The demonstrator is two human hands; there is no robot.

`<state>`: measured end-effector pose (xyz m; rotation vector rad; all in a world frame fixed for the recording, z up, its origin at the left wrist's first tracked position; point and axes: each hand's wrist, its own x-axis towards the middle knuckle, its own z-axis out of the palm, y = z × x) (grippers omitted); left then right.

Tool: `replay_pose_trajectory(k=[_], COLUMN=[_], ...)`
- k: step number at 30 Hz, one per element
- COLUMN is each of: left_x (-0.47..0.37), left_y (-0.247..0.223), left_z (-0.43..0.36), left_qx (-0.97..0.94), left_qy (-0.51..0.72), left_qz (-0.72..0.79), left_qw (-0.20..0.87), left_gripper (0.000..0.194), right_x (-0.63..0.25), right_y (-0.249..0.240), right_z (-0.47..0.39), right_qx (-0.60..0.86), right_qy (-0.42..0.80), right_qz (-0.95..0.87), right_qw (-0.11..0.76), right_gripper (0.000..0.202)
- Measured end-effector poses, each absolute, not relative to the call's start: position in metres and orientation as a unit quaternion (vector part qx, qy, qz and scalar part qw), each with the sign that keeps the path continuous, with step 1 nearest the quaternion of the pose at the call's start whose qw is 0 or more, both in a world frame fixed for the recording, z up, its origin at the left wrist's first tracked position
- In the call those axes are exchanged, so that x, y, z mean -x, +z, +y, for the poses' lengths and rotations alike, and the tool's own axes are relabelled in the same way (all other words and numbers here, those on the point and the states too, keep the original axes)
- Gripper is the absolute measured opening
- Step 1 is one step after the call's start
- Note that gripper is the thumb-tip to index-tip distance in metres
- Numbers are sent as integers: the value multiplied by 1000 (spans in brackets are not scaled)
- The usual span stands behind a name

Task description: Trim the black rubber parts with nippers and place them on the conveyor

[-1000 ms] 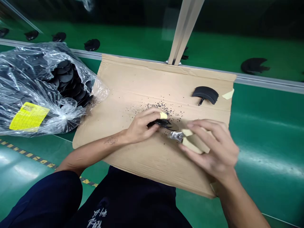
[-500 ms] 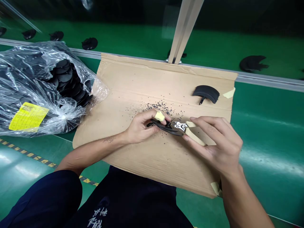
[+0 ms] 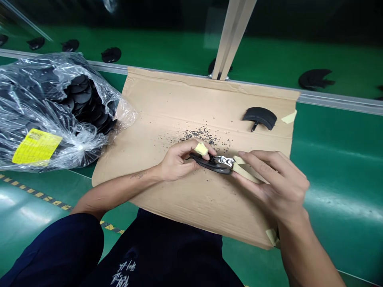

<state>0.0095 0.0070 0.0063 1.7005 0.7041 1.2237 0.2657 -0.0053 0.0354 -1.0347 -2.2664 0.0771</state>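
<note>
Whereas a second ago the metal head of the cutters (image 3: pixel 226 161) was held clear of the black disc-like part (image 3: pixel 221 169), it is now set against it, with the tips hidden behind the part's near rim. The part has also been turned, so that more of that glossy rim is shown. It is held just above the cardboard sheet (image 3: pixel 167 195), pinched between the thumb and fingers of the left hand (image 3: pixel 181 159), on which a strip of yellow tape (image 3: pixel 201 149) is worn. The cutters are gripped by the right hand (image 3: pixel 278 179), with fingers curled about handles that are spread somewhat apart; whether the jaws are closed cannot be told. From this contact, the tool can be judged to have been brought into working position.

Just beyond the left hand, black fragments (image 3: pixel 206 135) are scattered over the cardboard; no clear change can be made out among them. The curved black piece with a stem (image 3: pixel 259 116) has been left untouched, as has the plastic bag (image 3: pixel 36 95) of black discs (image 3: pixel 82 95). Past the aluminium post (image 3: pixel 234 38), loose black pieces (image 3: pixel 111 55) have been shifted slightly leftward.
</note>
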Motion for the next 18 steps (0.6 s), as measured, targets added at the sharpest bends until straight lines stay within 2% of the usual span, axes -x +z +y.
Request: replay_pose_trajectory(k=[4,11,13,18], left_x=[-10,-11,-10,-7], left_y=[6,3,3,7], left_z=[7,6,7,7], left_qx=[-684,-685,-688,-698], left_qy=[503,508,505,503], left_qz=[269,262,266,263], left_qw=[456,452,449,436], left_gripper=[3,6,5,2], right_x=[-265,-265,-263,-259], right_y=[38,44,44,42], right_z=[-5,-8,-9,-8], right_qx=[377,352,369,424], right_qy=[-4,-49,6,235], right_qz=[-870,-885,-880,-802], right_qw=[318,300,300,350], right_gripper=[47,30,28,24])
